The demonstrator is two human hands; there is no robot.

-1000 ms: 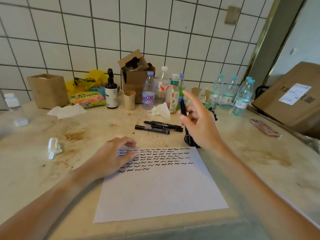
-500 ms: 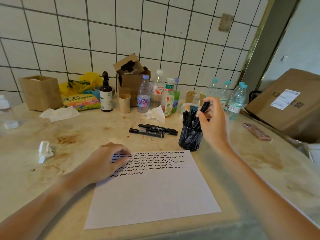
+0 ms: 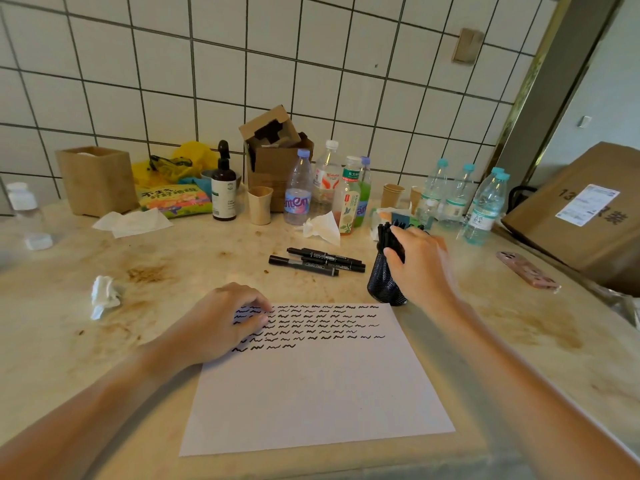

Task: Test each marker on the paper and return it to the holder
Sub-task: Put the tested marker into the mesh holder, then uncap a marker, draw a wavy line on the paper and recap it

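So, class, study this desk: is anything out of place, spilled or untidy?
Yes. Three markers lie loose on the table instead of standing in the holder. Crumpled tissues are scattered about, and brown stains mark the surface.

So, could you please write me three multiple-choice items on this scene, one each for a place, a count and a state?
1. Where is the mesh holder?
A. past the paper's far right corner
B. on the paper
C. beside the crumpled tissue

2. How many loose markers lie on the counter?
A. one
B. three
C. six

3. What is the left hand doing?
A. lifting a bottle
B. writing
C. resting on the paper

Answers: 1 A, it stands just beyond that corner; 2 B, three lie side by side; 3 C, its fingers lie over the squiggles.
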